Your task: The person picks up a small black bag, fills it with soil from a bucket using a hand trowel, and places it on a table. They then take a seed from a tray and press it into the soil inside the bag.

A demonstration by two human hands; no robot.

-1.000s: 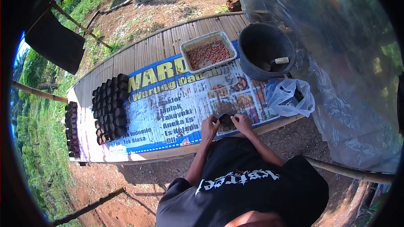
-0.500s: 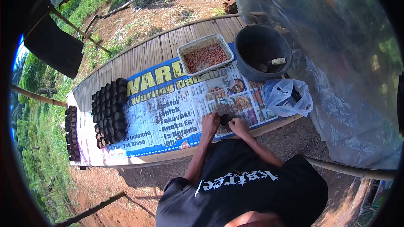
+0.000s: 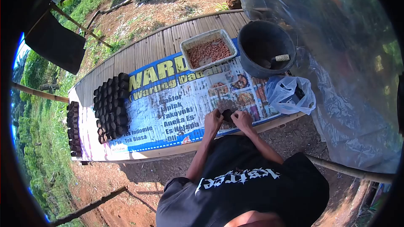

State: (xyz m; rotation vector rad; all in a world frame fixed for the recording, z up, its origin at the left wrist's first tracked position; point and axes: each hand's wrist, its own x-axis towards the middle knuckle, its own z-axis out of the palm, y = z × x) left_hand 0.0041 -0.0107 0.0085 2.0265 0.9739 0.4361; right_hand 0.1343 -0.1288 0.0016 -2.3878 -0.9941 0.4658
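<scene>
My left hand (image 3: 213, 122) and my right hand (image 3: 242, 121) pinch opposite sides of a small black plastic seedling bag (image 3: 227, 115), close to the front edge of the table. Its dark mouth faces up between my fingers; what is inside is too dark to make out. Loose soil lies on the banner sheet around it. Off to my left, several filled black seedling bags (image 3: 111, 108) stand packed in rows. Ahead is a rectangular tray (image 3: 185, 59) of reddish seeds (image 3: 208, 53). A white translucent plastic bag (image 3: 309, 101) with black material inside rests to my right.
A large dark bucket (image 3: 252, 68), with a light-labelled object inside, stands at the back right. More seedling bags (image 3: 73, 130) line the table's far left end. A printed banner (image 3: 168, 105) covers the bamboo table (image 3: 147, 47). Clear plastic sheeting (image 3: 349, 113) hangs on the right.
Both hands stay on the seedling bag and have shifted slightly, with the bag's mouth looking a little higher and more to the right. The whole view has also tilted a bit.
</scene>
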